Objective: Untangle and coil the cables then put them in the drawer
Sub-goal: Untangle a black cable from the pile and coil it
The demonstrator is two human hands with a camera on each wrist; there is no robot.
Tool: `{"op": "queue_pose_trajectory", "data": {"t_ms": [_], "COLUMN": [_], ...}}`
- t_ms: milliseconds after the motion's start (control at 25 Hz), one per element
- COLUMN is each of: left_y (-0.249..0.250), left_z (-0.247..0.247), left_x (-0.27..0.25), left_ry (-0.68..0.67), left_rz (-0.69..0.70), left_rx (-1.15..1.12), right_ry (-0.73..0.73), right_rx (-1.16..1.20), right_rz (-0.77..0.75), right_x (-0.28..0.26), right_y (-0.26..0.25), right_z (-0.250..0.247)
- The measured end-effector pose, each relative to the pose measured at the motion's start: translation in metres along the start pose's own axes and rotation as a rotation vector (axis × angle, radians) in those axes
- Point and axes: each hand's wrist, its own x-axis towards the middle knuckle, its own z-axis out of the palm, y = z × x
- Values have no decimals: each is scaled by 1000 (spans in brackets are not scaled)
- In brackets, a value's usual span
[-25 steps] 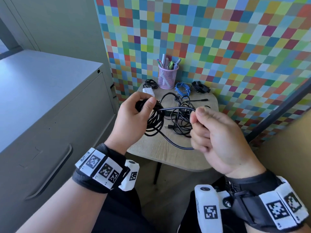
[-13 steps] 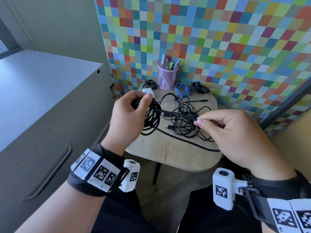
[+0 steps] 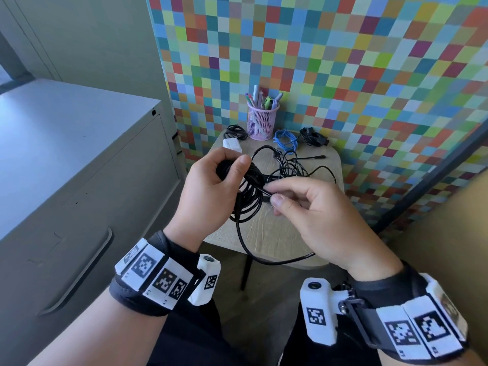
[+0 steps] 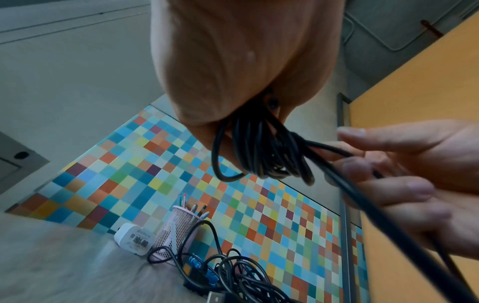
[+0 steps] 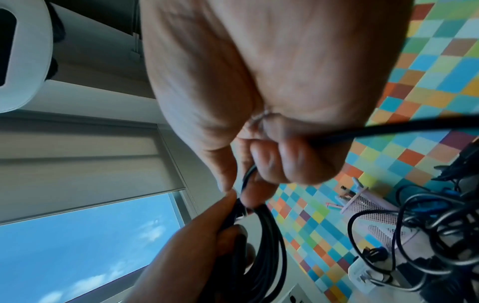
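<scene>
Cable coiling under way above the tabletop.

Black cable coil [image 3: 247,192] hangs from the left hand [image 3: 211,191], whose fingers and thumb are curled round its gathered loops; the right hand [image 3: 314,215] pinches the free run beside the coil, the slack drooping off the near edge of the tabletop [image 3: 277,233]. More tangled cables [image 3: 293,167] lie farther back. Next, likely, another loop laid into the left hand's grip, kept untwisted.

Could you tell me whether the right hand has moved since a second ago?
Yes. The right hand has moved left toward the coil, judged against the table.
</scene>
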Motion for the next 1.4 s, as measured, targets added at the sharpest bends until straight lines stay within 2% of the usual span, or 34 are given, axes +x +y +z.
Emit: {"op": "queue_pose_trajectory", "data": {"t_ms": [200,320,400,560,720,840,920,1000,1120,1280,1400], "left_y": [-6,-5,2,21,36,39,38,35,33,34,32], "left_z": [-11,-16,-14,-15,-9,3,9,12,14,17,19], "left_x": [4,6,4,0,-6,-13,-15,-16,-16,-13,-12], "left_ry": [32,40,11,-129,-201,-217,-193,-170,-132,-58,-26], "left_rz": [49,34,-46,-294,-373,-432,-426,-378,-265,-133,-88], "left_rx": [127,86,-40,-512,-734,-860,-926,-936,-816,-663,-607], "right_ry": [-51,13,69,176,274,296,264,174,54,-16,-63], "right_rx": [-58,-199,-211,-184,-198,-179,-72,184,546,1096,1126], "right_rz": [5,-52,-92,-157,-244,-321,-283,-190,-46,214,182], "right_x": [3,3,3,1,5,10,12,11,6,1,-2], "right_y": [1,5,6,10,25,36,38,35,25,15,10], "right_z": [-13,-24,-27,-32,-10,16,26,33,40,35,32]}}
